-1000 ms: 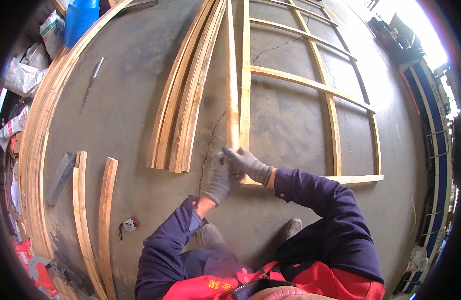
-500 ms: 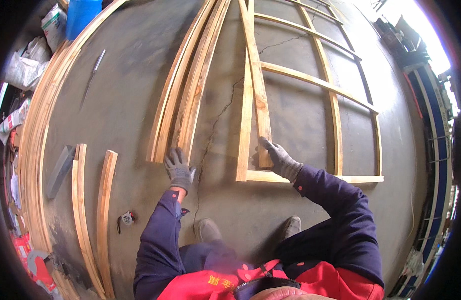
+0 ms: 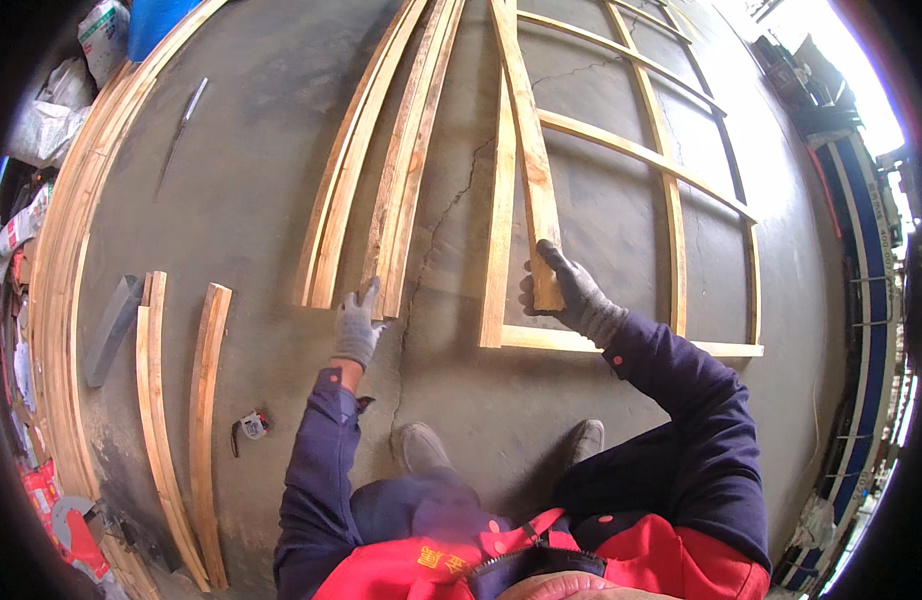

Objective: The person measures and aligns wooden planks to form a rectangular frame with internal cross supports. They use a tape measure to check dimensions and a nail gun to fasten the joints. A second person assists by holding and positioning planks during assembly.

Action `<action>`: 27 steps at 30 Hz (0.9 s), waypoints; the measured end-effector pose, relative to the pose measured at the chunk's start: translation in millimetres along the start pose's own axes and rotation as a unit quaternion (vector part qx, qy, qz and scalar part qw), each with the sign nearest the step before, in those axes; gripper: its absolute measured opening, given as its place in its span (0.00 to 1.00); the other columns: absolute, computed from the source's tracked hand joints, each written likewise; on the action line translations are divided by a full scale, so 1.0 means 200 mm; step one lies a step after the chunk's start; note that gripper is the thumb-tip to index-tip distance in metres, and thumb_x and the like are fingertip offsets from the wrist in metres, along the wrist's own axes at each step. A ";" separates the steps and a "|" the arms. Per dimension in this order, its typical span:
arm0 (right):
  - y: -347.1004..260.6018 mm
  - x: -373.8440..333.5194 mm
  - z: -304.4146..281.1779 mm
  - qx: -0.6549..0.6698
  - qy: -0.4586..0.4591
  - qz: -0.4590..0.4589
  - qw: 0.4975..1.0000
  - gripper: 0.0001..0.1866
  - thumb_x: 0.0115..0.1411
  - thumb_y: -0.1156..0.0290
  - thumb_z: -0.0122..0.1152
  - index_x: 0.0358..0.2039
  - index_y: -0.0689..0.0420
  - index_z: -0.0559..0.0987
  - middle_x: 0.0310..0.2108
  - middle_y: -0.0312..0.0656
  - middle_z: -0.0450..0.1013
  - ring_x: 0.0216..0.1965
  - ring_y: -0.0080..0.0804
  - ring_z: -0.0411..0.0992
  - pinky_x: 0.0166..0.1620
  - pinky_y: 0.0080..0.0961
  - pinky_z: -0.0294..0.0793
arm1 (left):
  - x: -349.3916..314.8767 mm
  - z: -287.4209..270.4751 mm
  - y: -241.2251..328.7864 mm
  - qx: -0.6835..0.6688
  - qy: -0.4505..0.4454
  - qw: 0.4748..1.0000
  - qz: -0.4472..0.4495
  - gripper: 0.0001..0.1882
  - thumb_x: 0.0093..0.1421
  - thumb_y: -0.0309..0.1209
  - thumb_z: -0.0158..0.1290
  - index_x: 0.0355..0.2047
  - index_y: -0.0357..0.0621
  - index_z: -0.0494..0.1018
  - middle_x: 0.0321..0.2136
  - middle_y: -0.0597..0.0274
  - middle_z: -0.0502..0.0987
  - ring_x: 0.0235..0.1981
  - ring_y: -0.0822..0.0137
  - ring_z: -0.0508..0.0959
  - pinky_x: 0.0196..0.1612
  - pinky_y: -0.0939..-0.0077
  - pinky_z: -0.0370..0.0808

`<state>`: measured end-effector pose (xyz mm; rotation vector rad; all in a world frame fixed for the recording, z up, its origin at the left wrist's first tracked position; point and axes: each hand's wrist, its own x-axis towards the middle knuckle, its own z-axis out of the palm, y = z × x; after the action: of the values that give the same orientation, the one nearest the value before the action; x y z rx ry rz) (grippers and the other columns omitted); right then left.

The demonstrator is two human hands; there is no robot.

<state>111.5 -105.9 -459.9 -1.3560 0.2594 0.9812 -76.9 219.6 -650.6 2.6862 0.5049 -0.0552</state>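
My right hand (image 3: 578,295), in a grey glove, is closed round the near end of a long wooden strip (image 3: 533,180). That strip slants over the left side of a wooden frame (image 3: 673,240) built of long rails and crosspieces, its held end just above the near crosspiece. Over on the left, my gloved left hand (image 3: 357,328) grips the near end of a pair of wooden strips (image 3: 406,185), fingers along the left edge and thumb by the end. Another pair of strips (image 3: 346,200) lies just left of these, a gap between them.
Two short wood pieces (image 3: 209,370), a grey metal bar (image 3: 115,335) and a tape measure (image 3: 253,425) lie at the lower left. A thin metal rod (image 3: 189,110) lies farther off. Long stacked strips (image 3: 66,300) line the left edge; a blue-and-white stack (image 3: 861,270) borders the right.
My left hand has gone from resting across the strip ends to the end of the right pair, which has shifted right. My right hand has raised the slanting strip's end slightly, away from me.
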 end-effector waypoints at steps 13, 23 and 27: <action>-0.15 -0.18 -0.23 0.010 0.037 -0.051 0.998 0.37 0.60 0.37 0.64 0.49 0.62 0.71 0.33 0.46 0.75 0.33 0.39 0.80 0.37 0.39 0.84 | 0.11 -0.11 -0.29 -0.419 -0.082 0.903 0.057 0.52 0.45 0.18 0.70 0.70 0.43 0.59 0.68 0.56 0.65 0.66 0.60 0.68 0.69 0.69 0.64; 0.03 -0.56 -1.10 -0.029 0.239 -0.073 0.968 0.30 0.61 0.51 0.69 0.54 0.56 0.71 0.35 0.43 0.74 0.32 0.36 0.79 0.31 0.32 0.81 | 0.07 -0.09 -0.28 -0.288 -0.079 0.952 -0.065 0.45 0.53 0.21 0.62 0.71 0.44 0.57 0.66 0.49 0.68 0.67 0.55 0.67 0.68 0.64 0.64; 0.31 -0.69 -1.58 -0.048 0.301 -0.064 0.950 0.31 0.60 0.53 0.72 0.54 0.62 0.72 0.36 0.42 0.75 0.32 0.32 0.79 0.31 0.29 0.81 | 0.18 -0.24 -0.19 0.148 -0.154 0.975 -0.065 0.39 0.54 0.44 0.64 0.66 0.52 0.66 0.50 0.42 0.78 0.55 0.44 0.76 0.58 0.52 0.74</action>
<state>101.4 -455.6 -490.6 -1.7199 0.5788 0.4529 -59.2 282.9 -625.0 2.8473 0.6126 -0.6192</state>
